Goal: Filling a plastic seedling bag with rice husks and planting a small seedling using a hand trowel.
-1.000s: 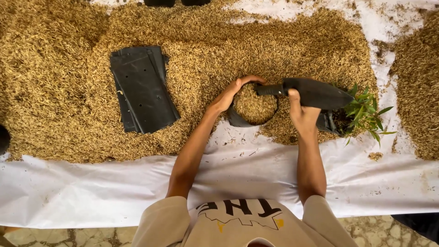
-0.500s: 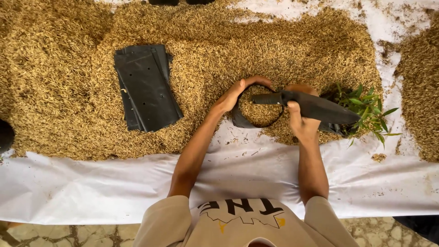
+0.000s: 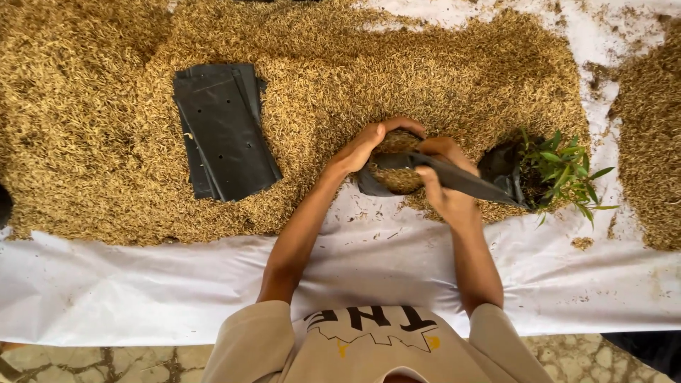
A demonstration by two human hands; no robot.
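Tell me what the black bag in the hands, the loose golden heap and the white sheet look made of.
Black bag: thin matte plastic film, apparently; it creases limply.
Golden heap: dry husk-like plant matter, loose slender flakes.
White sheet: probably plastic sheeting, wrinkled with slight sheen.

The right hand (image 3: 443, 181) has shifted left over the husk-filled black bag (image 3: 394, 174), partly covering its mouth.

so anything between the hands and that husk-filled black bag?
Nothing visible. The left hand is already on the rim of the husk-filled black bag, and the right hand presses a flat black bag across its mouth. The seedling bag sits off to the right, clear of both.
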